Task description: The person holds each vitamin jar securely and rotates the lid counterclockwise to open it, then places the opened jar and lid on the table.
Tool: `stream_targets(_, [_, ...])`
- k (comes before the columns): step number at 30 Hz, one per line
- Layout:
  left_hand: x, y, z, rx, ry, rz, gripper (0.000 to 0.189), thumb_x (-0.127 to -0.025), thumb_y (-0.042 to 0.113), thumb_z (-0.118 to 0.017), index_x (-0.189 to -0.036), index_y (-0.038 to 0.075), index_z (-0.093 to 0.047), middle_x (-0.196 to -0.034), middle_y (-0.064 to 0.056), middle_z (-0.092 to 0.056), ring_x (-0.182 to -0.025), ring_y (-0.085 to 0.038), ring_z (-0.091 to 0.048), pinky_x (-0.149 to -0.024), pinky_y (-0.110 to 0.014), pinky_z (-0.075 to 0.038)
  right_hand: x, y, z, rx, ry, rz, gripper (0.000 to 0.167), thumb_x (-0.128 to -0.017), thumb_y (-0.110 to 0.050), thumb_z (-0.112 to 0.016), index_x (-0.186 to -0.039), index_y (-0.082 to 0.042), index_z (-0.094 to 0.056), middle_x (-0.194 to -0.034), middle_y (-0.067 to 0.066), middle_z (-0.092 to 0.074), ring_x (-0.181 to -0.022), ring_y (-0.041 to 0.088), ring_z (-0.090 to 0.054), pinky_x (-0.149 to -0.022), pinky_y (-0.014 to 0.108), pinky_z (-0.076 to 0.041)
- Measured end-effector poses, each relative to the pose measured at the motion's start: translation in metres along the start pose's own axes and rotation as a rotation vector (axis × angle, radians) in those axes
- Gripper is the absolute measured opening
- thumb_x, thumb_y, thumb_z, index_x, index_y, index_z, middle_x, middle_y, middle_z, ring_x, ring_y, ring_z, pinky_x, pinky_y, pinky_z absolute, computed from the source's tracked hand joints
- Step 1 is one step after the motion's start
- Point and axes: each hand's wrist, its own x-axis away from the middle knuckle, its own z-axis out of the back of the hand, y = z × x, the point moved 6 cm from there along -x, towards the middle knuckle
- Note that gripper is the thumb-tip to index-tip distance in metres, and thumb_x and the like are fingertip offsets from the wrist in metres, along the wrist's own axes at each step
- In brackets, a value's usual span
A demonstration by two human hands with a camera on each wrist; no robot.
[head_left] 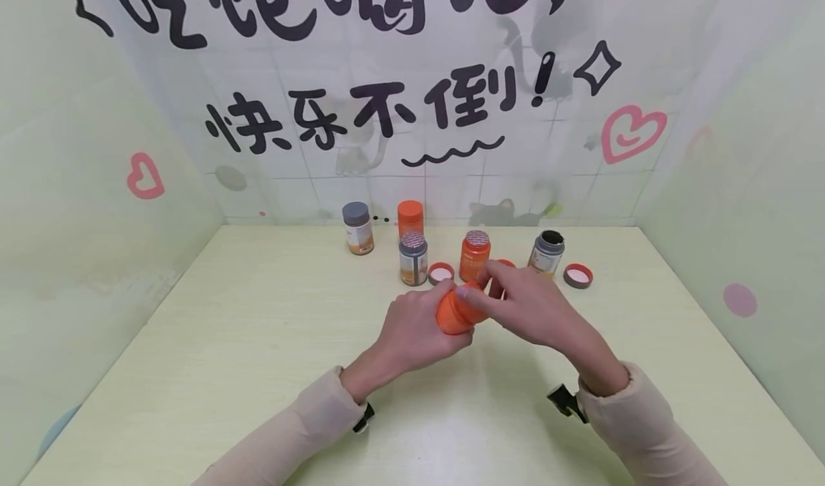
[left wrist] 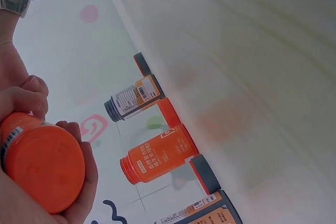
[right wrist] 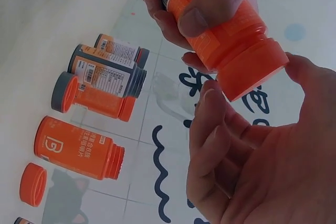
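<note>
My left hand point(head_left: 412, 332) grips an orange bottle point(right wrist: 231, 48) around its body, holding it tilted over the table with its base toward me. On the bottle's neck sits an orange cap point(right wrist: 254, 69). The thumb and fingers of my right hand point(head_left: 538, 307) are at opposite sides of this cap. Just behind the hands stands an uncapped orange bottle point(head_left: 475, 260) with a printed seal over its mouth. Beside it on the table lies a loose orange cap point(right wrist: 32, 184), mostly hidden by my right hand in the head view.
Left of the uncapped orange bottle are a sealed grey bottle point(head_left: 413, 264) and an upturned cap point(head_left: 441, 273). An open grey bottle point(head_left: 546, 252) and another upturned cap point(head_left: 578, 276) stand to the right. Capped grey point(head_left: 357, 230) and orange point(head_left: 410, 212) bottles are near the back wall.
</note>
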Motion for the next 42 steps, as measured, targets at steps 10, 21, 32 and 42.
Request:
stream_targets(10, [0.0,0.0,-0.002,-0.024,-0.013,0.006,0.035,-0.08,0.032,-0.08,-0.102,0.018,-0.057,-0.069,0.009,-0.059,-0.055,-0.004,-0.052,-0.052,-0.02,-0.046,0.0,0.001,-0.001,-0.019,-0.031,-0.01,0.04,-0.095,-0.061,-0.062,-0.092,-0.021,-0.065,-0.07,-0.003,-0.061,-0.061,0.015,-0.057,-0.058,0.032,-0.049])
stream_targets(21, [-0.001,0.0,-0.001,-0.018,-0.026,0.013,0.036,-0.082,0.032,-0.08,-0.106,0.019,-0.058,-0.071,0.01,-0.06,-0.058,-0.003,-0.053,-0.058,-0.019,-0.048,0.0,-0.002,0.001,-0.093,-0.072,0.049,0.028,-0.094,-0.05,-0.068,-0.108,-0.025,-0.065,-0.09,-0.003,-0.067,-0.074,0.016,-0.064,-0.065,0.034,-0.054])
stream_targets(32, [-0.001,-0.002,-0.003,-0.015,-0.014,0.016,0.036,-0.079,0.031,-0.081,-0.106,0.019,-0.059,-0.07,0.009,-0.057,-0.057,-0.006,-0.052,-0.054,-0.021,-0.046,0.006,-0.007,0.007,-0.091,-0.089,0.217,0.037,-0.091,-0.028,-0.076,-0.125,-0.022,-0.064,-0.109,-0.006,-0.069,-0.083,0.01,-0.065,-0.069,0.029,-0.058])
stream_targets(42, [-0.001,-0.002,-0.004,0.001,-0.012,0.018,0.04,-0.078,0.03,-0.082,-0.108,0.019,-0.059,-0.071,0.009,-0.058,-0.057,-0.006,-0.052,-0.054,-0.021,-0.046,0.009,-0.01,0.011,-0.088,-0.102,0.336,0.046,-0.087,-0.017,-0.078,-0.13,-0.022,-0.063,-0.119,-0.01,-0.067,-0.088,0.01,-0.065,-0.068,0.027,-0.058])
